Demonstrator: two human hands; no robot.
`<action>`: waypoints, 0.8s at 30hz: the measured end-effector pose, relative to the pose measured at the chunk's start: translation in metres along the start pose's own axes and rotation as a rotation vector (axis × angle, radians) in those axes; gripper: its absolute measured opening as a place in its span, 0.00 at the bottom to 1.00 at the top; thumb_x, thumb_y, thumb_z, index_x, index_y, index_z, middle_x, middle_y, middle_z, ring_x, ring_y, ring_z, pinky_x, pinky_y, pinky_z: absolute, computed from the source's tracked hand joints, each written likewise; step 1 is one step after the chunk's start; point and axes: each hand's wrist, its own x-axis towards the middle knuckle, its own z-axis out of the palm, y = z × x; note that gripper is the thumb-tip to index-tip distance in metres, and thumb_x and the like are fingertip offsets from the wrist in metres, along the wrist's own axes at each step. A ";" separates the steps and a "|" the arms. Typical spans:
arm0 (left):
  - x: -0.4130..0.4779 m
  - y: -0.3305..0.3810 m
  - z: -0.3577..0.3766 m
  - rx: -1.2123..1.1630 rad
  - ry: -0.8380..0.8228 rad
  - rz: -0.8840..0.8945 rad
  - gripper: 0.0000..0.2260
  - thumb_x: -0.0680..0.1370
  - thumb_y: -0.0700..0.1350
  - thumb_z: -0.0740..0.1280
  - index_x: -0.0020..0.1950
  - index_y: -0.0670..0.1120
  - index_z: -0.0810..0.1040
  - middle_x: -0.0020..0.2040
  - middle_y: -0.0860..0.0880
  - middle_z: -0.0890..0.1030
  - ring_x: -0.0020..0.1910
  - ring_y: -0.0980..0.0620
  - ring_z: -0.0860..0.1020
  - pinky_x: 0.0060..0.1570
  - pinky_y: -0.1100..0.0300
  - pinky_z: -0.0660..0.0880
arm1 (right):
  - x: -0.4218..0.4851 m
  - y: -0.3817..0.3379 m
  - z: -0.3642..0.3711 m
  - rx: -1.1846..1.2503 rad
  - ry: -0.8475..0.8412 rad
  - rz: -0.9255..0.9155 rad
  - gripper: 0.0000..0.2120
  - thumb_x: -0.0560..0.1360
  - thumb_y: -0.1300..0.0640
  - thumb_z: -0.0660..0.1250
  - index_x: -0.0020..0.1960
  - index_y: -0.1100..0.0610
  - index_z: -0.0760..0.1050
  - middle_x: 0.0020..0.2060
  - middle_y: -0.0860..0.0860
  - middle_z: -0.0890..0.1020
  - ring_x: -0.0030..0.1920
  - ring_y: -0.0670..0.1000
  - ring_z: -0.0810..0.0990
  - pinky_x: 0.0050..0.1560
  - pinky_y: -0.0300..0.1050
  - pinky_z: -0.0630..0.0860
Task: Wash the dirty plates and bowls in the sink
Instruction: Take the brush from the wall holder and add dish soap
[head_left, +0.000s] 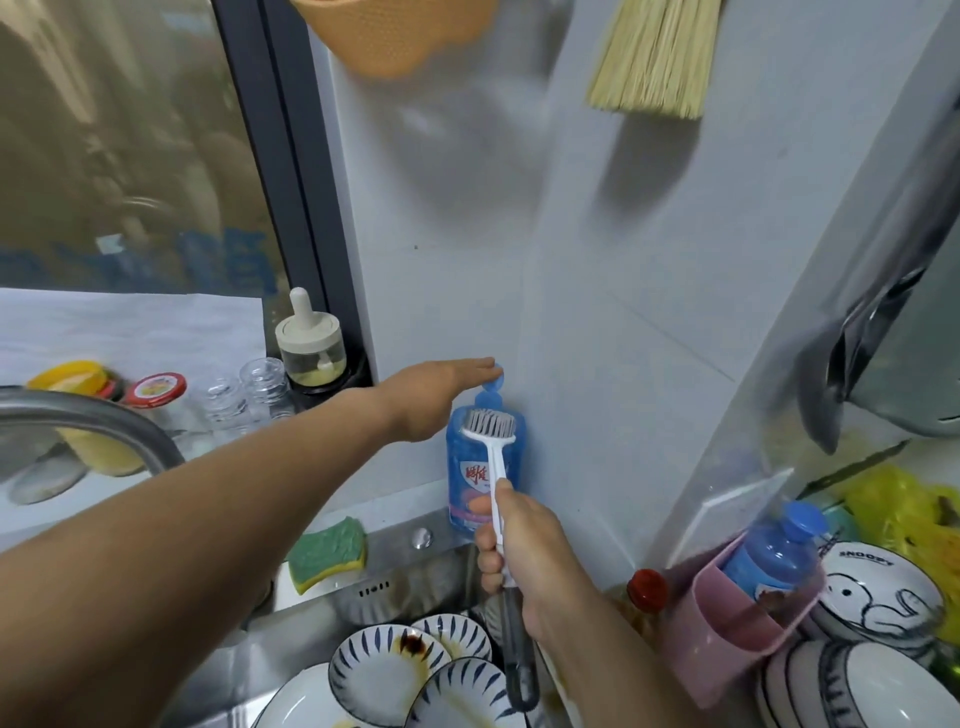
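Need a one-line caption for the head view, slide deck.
Left hand touches the blue detergent bottle cap; right hand grips a dish brush above dirty bowls.

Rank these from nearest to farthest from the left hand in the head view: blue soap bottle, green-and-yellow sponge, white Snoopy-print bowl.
1. Blue plastic soap bottle: just below the left hand, its flip cap at the hand.
2. Green-and-yellow sponge: lower left, on the steel sink ledge.
3. White Snoopy-print bowl: far right, beyond the pink plastic holder.
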 end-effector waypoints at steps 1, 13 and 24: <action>-0.002 -0.001 0.001 -0.011 -0.009 0.001 0.41 0.76 0.23 0.55 0.83 0.56 0.57 0.83 0.56 0.56 0.81 0.52 0.58 0.78 0.58 0.58 | 0.001 0.001 0.001 0.001 -0.002 -0.002 0.19 0.85 0.45 0.56 0.56 0.58 0.79 0.28 0.49 0.73 0.26 0.47 0.67 0.26 0.39 0.67; -0.010 0.000 0.004 -0.063 -0.013 0.030 0.44 0.74 0.21 0.55 0.83 0.55 0.55 0.83 0.55 0.52 0.82 0.53 0.54 0.78 0.60 0.53 | 0.008 -0.002 0.004 0.006 0.029 -0.005 0.21 0.85 0.44 0.56 0.54 0.59 0.79 0.29 0.50 0.72 0.25 0.46 0.66 0.26 0.39 0.65; -0.008 0.006 0.001 -0.052 -0.069 0.011 0.41 0.76 0.22 0.56 0.83 0.54 0.57 0.83 0.54 0.54 0.82 0.53 0.53 0.78 0.60 0.50 | 0.009 0.005 0.003 0.002 0.047 -0.027 0.20 0.85 0.44 0.56 0.52 0.59 0.78 0.28 0.50 0.72 0.24 0.46 0.66 0.25 0.39 0.65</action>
